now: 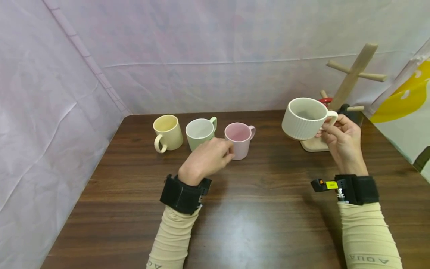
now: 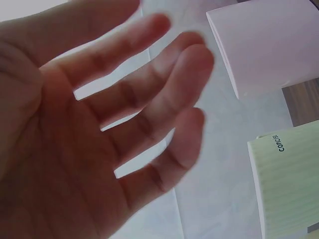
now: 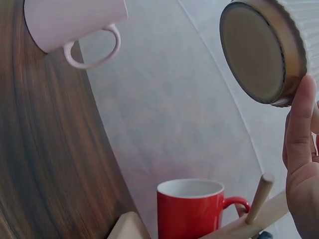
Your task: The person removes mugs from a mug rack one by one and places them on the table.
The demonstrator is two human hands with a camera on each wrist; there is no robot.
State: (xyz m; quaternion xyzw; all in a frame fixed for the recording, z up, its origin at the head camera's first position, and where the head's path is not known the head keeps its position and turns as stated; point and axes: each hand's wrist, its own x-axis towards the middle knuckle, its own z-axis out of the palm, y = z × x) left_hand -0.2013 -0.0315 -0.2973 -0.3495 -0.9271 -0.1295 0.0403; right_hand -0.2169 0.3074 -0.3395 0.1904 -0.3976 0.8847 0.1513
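My right hand (image 1: 346, 140) holds a white ribbed mug (image 1: 301, 122) by its handle, raised above the table at the right. In the right wrist view the mug's brown-edged underside (image 3: 254, 52) faces the camera, a finger against its lower side. My left hand (image 1: 209, 158) holds nothing, its fingers loosely bent in the left wrist view. It hovers just in front of a green mug (image 1: 198, 133) and a pink mug (image 1: 240, 145), overlapping both in the head view. Left of these stands a yellow mug (image 1: 172, 137), handle facing forward.
A wooden mug rack (image 1: 352, 80) with peg arms stands at the back right, behind the white mug. A red mug (image 3: 187, 214) hangs on it by the handle, and a dark mug is partly hidden there. Pale cloth (image 1: 208, 86) hangs behind the brown table (image 1: 242, 209).
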